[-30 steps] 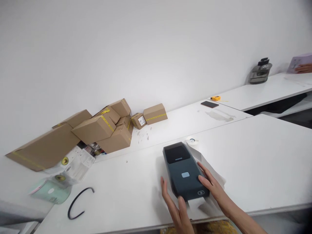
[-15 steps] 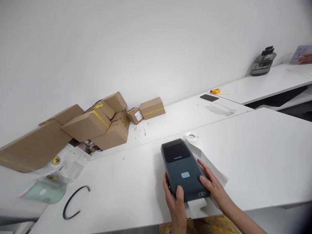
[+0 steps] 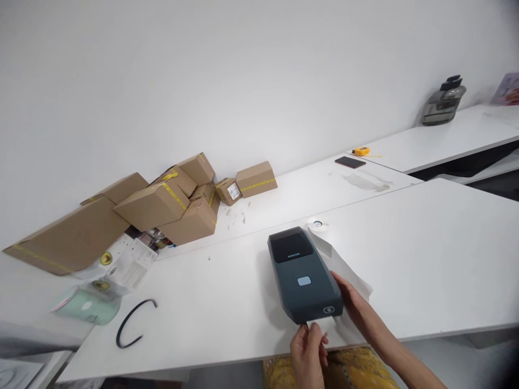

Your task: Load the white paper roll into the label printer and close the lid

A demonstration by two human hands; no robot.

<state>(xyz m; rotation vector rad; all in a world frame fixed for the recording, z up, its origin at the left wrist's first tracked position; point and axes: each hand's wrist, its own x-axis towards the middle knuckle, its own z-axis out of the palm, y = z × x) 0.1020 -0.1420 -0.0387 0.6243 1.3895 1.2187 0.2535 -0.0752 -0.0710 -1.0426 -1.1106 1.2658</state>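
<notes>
Label printer [image 3: 305, 278], dark, lying by the tabletop [image 3: 425, 259] near edge: left hand [image 3: 308, 351] has left its near corner and now pinches the label strip [image 3: 320, 326] at the outlet, while the right hand [image 3: 354, 305] lies unclenched against its right side.

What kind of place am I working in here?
Most likely a packing or shipping room: a label printer sits on a white table, its label pinched by the left hand. Taped cardboard boxes are piled behind it, and a tape measure lies farther back.
</notes>
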